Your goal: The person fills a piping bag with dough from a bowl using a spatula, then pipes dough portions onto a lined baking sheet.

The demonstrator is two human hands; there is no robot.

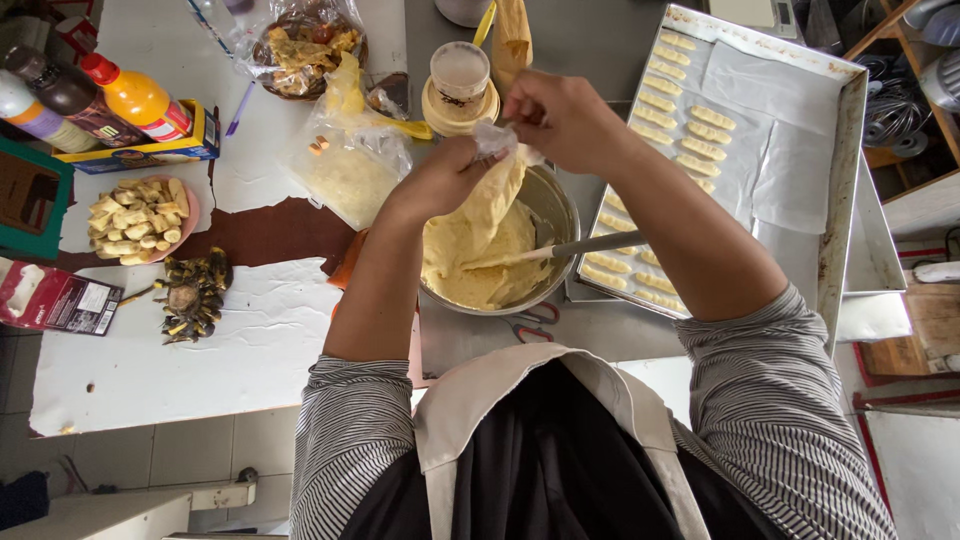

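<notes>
Both my hands hold a clear plastic piping bag [492, 195] smeared with pale yellow dough, hanging over a steel bowl [556, 205]. My left hand [447, 176] grips the bag's upper side. My right hand [560, 118] pinches the bag's top edge just above. The bowl holds yellow dough [480, 268], and a utensil handle [590, 243] lies across its rim. To the right, a metal baking tray [838, 190] lined with paper carries rows of piped dough fingers [690, 130].
A lidded plastic jar [459, 85] stands behind the bowl. Bags of food [345, 165] lie at the back left. A pink plate of banana pieces [137, 220], a pile of peels [192, 293], bottles [130, 95] and red-handled scissors [530, 325] lie around.
</notes>
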